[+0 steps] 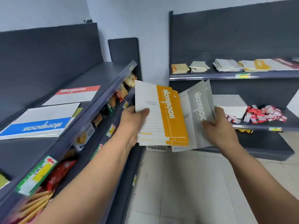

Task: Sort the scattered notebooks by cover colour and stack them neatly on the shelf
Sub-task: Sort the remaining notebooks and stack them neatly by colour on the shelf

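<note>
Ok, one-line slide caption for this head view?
Left hand holds orange notebooks, right hand grey notebooks, between two dark shelving units.

"Notebook" on orange notebook, grey notebook

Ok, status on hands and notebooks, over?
Left hand holds orange notebooks. Right hand holds grey notebooks. Blue and red already shelved. Nothing blocking.

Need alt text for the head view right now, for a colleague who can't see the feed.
A person's left hand holds orange notebooks and the right hand holds grey notebooks, between dark shelves. On the left shelf lie a blue notebook and a red notebook.
</note>
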{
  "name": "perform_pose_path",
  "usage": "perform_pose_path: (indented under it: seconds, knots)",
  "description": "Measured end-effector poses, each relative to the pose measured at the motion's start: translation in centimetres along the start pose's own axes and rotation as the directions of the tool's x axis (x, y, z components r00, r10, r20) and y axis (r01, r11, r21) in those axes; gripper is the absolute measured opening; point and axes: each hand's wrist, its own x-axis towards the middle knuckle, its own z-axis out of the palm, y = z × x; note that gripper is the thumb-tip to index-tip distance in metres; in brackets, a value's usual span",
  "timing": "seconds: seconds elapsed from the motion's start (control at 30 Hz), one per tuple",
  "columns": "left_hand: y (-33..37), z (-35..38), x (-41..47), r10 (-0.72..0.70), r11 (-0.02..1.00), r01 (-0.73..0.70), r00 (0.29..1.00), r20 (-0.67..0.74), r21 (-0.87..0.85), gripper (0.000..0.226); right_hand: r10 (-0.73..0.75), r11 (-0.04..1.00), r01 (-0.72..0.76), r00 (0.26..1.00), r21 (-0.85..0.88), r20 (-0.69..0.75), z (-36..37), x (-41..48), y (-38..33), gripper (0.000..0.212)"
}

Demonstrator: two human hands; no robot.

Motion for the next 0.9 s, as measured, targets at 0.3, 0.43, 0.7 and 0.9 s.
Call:
perform_pose_path:
  seconds: [0.3, 0.43, 0.7, 0.9]
  knots:
    - [-2.0, 20.5, 4.7, 0.0, 0.999, -0.007, 0.983, 0.185, 0.041, 0.021, 0.12, 0.975, -0.157, 0.967, -0.157, -0.227, -13.2, 8.6, 11.2, 0.043]
    - [-2.5, 28.1, 7.1, -0.018, 0.999, 0.012, 0.984, 0.179, 0.036, 0.013, 0.188, 0.964, -0.233, 0.94, -0.132, -0.285, -18.4, 12.1, 15.6, 0.044]
    - [-2.8, 39.2, 11.7, -0.089, 0.995, 0.079, 0.974, 0.21, 0.052, 0.012, 0.294, 0.936, -0.344, 0.88, -0.075, -0.373, -23.6, 18.4, 22.4, 0.045]
    - [-2.7, 46.3, 18.9, -0.044, 0.997, 0.028, 0.968, 0.245, 0.071, 0.012, 0.278, 0.941, -0.33, 0.884, -0.08, -0.377, -24.2, 26.2, 25.3, 0.043]
